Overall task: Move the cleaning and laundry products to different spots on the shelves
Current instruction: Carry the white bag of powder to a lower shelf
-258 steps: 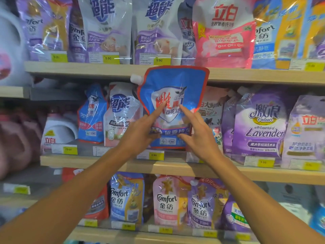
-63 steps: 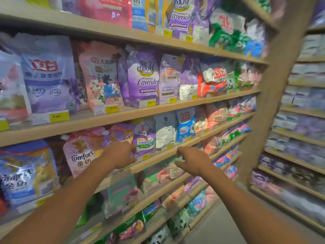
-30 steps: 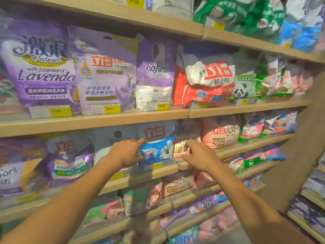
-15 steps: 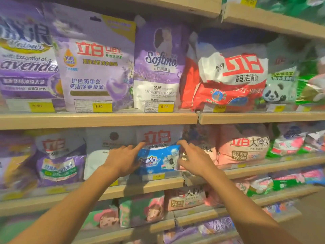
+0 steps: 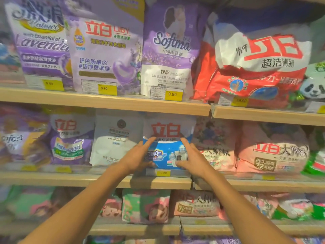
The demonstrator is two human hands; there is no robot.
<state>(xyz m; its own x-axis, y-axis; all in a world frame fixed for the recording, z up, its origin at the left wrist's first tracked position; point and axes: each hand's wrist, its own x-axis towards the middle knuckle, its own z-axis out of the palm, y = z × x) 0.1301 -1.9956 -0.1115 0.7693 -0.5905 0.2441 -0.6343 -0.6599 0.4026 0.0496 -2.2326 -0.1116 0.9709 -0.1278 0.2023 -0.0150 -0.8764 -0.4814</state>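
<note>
A white and blue detergent bag with red characters stands on the middle shelf, straight ahead. My left hand lies on its lower left side with fingers spread. On the bag's lower right side rests my right hand, fingers also spread. Both hands press the bag's front between them; the bag still sits on the shelf.
A white pouch stands left of the bag and a pink floral bag right of it. Purple Softma and Liby pouches and a red and white bag fill the shelf above. More bags fill the lower shelf.
The view has come closer to the shelves and settled on the white and blue bag. Both hands have closed in from its edges onto its front.
</note>
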